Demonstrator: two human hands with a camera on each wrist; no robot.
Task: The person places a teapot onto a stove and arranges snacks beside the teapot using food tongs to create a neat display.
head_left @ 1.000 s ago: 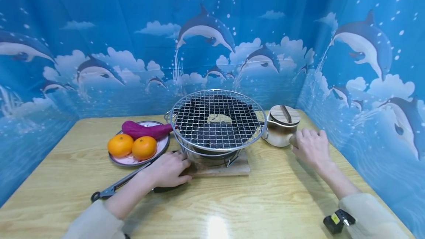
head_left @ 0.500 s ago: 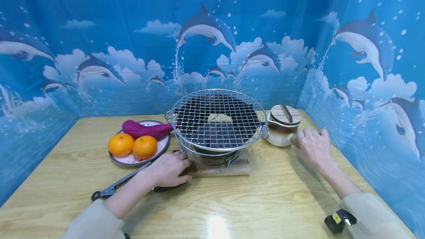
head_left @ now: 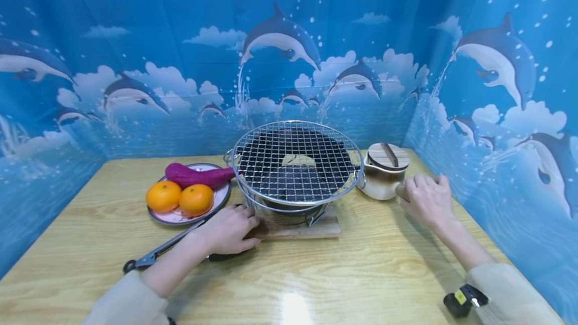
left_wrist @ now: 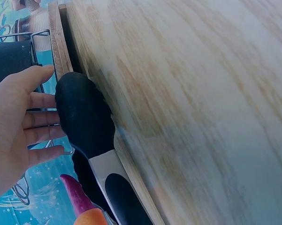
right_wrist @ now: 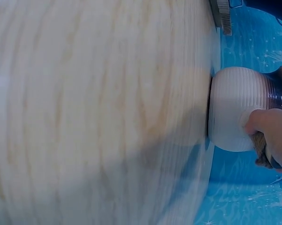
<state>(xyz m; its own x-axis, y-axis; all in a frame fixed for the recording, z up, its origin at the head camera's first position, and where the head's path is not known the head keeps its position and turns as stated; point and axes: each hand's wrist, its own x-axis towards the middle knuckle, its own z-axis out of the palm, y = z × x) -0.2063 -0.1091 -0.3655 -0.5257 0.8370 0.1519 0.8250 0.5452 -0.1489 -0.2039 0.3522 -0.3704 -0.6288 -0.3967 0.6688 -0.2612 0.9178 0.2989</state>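
My right hand grips the rope-wrapped side handle of a ribbed cream-and-brown pot, which stands on the table under a wooden lid. My left hand lies beside the left end of a wooden board. In the left wrist view its fingers are loosely extended, behind the black heads of a pair of tongs; whether they touch the tongs or the board I cannot tell. On the board stands a round charcoal grill with a wire mesh on top.
Left of the grill, a rimmed plate bears two oranges and a purple eggplant, whose tip reaches the grill's edge. The tongs' handles run toward the front left. Blue dolphin curtains border the wooden table.
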